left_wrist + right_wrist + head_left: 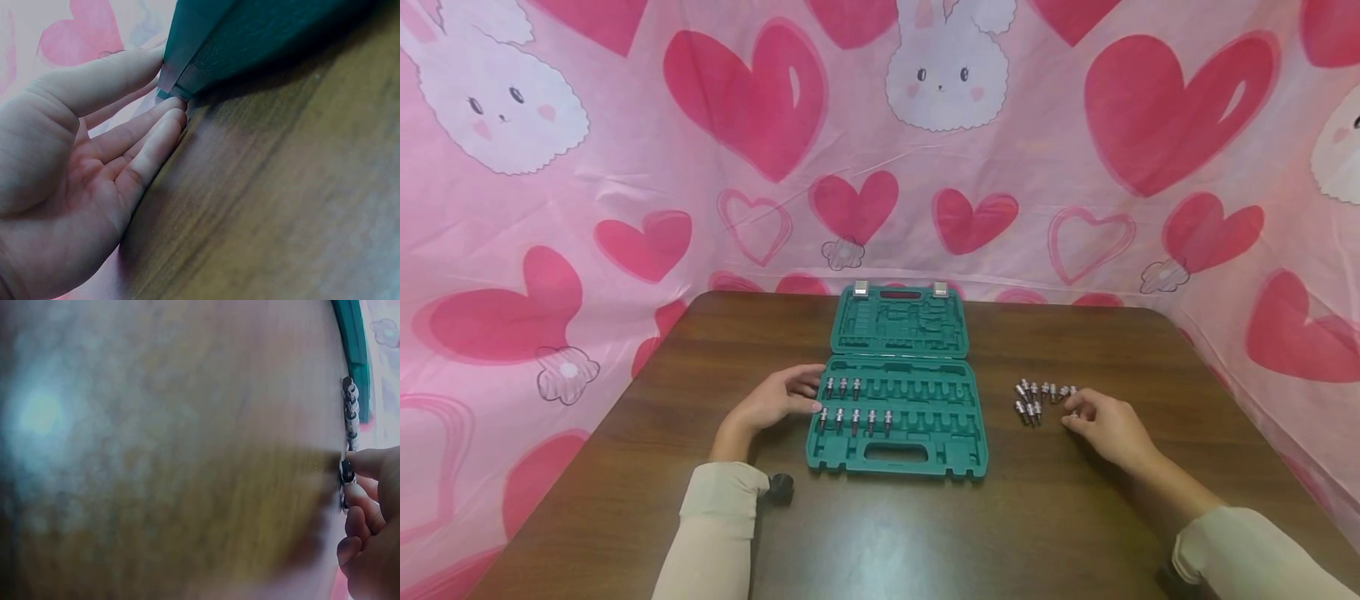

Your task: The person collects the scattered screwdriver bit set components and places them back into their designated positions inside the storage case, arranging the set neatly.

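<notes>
A green tool case (891, 417) lies with its lid (898, 321) folded back. Short silver bit sockets (856, 421) with dark tips stand in the left part of its two rows of slots, three in the far row and several in the near one. My left hand (775, 404) rests at the case's left side, its fairly straight fingers touching the edge; the left wrist view shows the fingertips (175, 112) low against the wall. Right of the case, my right hand (1108, 425) pinches a bit socket (347, 470) between thumb and fingers, beside several loose bit sockets (1030, 400).
The brown wooden table (910, 533) carries the case near its far edge. Pink curtains (880, 150) with hearts and rabbits hang close behind the table and at both sides. The case's carrying handle (897, 468) faces me.
</notes>
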The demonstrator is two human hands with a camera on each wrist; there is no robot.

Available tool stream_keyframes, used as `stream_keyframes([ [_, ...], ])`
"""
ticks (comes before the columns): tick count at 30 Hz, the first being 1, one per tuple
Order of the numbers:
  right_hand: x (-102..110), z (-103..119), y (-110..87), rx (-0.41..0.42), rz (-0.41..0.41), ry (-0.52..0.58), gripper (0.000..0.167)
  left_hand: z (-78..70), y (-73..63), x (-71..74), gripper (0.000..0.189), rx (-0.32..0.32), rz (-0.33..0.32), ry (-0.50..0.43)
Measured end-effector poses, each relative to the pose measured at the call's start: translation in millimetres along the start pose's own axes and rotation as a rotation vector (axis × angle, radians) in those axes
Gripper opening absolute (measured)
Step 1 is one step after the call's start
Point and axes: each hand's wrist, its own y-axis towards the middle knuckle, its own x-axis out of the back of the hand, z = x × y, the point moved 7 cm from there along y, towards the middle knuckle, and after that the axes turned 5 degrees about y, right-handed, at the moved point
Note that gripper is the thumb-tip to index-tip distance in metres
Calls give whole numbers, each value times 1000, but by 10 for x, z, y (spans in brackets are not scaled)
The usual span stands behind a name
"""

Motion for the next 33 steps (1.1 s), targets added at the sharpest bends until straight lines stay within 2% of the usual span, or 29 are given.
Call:
stream_keyframes([
  [8,-10,-48,5,-41,31,7,18,3,-2,-3,65,-9,3,8],
  [14,-22,-39,15,-42,53,13,17,8,-3,5,65,1,-4,17],
  [24,-17,21,31,-51,48,-1,13,13,7,1,65,4,-6,12],
  [33,-30,110,84,-72,29,33,14,10,7,-9,65,18,-4,-13],
])
